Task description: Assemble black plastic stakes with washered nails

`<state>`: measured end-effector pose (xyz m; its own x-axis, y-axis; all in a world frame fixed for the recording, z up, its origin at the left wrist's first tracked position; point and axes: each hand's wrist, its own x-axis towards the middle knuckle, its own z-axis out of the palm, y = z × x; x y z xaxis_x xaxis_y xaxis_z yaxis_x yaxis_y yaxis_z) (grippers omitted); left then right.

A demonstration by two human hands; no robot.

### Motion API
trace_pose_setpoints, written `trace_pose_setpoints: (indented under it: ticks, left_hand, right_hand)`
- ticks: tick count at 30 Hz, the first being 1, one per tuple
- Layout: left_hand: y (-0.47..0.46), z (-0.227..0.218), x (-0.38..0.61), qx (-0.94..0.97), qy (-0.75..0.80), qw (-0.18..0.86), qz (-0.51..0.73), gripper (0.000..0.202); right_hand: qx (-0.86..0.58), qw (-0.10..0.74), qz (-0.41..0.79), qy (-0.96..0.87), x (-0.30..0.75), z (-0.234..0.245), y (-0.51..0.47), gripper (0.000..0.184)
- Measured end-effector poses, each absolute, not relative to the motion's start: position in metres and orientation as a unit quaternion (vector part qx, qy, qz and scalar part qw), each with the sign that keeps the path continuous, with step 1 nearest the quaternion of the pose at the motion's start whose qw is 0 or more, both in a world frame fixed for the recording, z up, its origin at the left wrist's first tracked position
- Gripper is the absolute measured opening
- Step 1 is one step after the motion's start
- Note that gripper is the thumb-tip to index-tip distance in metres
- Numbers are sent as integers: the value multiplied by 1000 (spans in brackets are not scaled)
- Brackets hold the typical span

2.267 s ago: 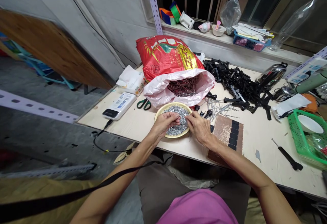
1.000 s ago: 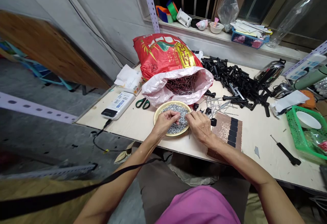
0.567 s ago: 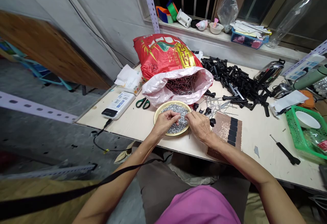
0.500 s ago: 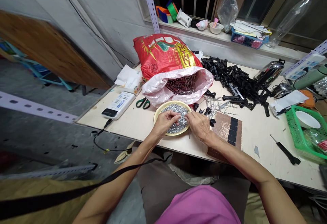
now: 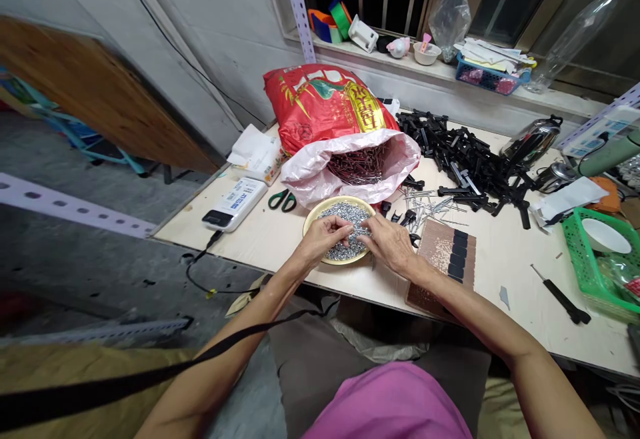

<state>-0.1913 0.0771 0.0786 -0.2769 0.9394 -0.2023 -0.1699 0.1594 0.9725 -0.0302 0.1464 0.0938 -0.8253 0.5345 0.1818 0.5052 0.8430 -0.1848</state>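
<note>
A pale yellow bowl [image 5: 345, 262] full of small silvery metal pieces [image 5: 346, 211] sits at the table's front edge. Over its left side is my left hand [image 5: 324, 235], thumb and fingertips pinched together; whatever they hold is too small to make out. My right hand [image 5: 387, 242] reaches over the right rim, thumb and forefinger a little apart, with nothing clearly visible between them. Just behind the bowl, a red bag [image 5: 325, 102] lies with its white mouth facing me, showing many dark reddish thin rods [image 5: 357, 164].
Black plastic parts [image 5: 450, 149] are heaped at the back right, with loose silvery rods [image 5: 433, 205] before them. A brown board [image 5: 433, 245] bears black pieces. Scissors [image 5: 283, 201] and a white power bank [image 5: 235, 204] lie left; a green basket [image 5: 575, 252] stands right.
The fingers of my right hand have parted from a pinch. My left hand keeps its pinch over the bowl. The whole view has shifted slightly.
</note>
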Motion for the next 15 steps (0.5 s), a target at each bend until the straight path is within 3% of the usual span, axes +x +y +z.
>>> trace_pose_setpoints:
  ticks: [5,9,15]
  left_hand:
    - [77,77,-198,312,559,540,546,30]
    - [78,79,-196,308,561,537,549,31]
    - [71,88,-204,245,560,563,557,43]
  right_hand:
    - [-265,98,43,-958,-32,94,145,23]
    - [-302,80,99,-945,-33,96,143,23]
    - [-300,153,152,-929,-12,99,147,23]
